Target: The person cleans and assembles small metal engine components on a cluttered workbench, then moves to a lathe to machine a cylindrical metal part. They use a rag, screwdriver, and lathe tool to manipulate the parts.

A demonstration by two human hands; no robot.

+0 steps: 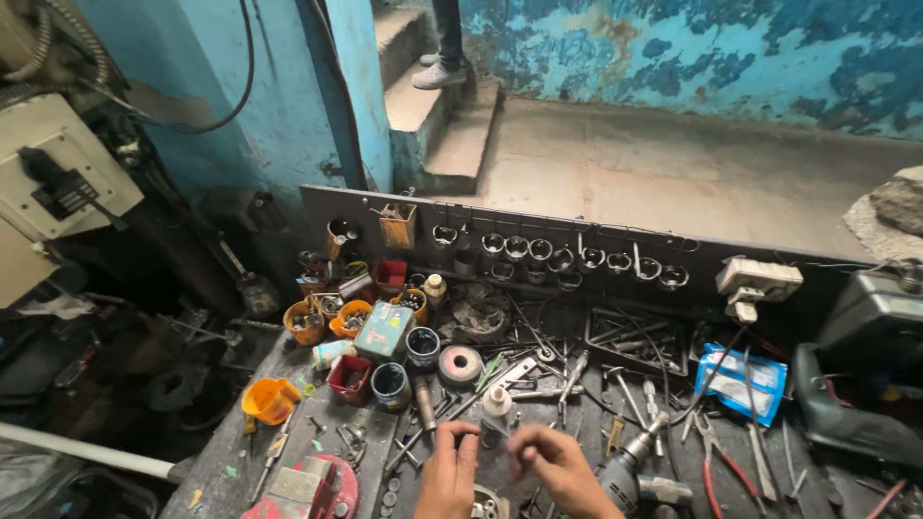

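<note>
At the bench's [240, 452] front edge, the left hand [449, 476] and right hand [556, 469] are held close together, fingers curled narrow; any held item cannot be told. A small white bottle [496, 411] stands just behind.

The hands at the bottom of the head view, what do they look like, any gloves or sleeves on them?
Both are bare: the left hand and right hand wear no gloves, and no rings or watch show. No sleeve reaches the wrists or the visible part of the forearms. The fingers look smudged with dark workshop grime.

an orange funnel [269, 399], a red vise [306, 490], peeling turquoise wall [731, 48], blue-white packet [740, 383].
</note>
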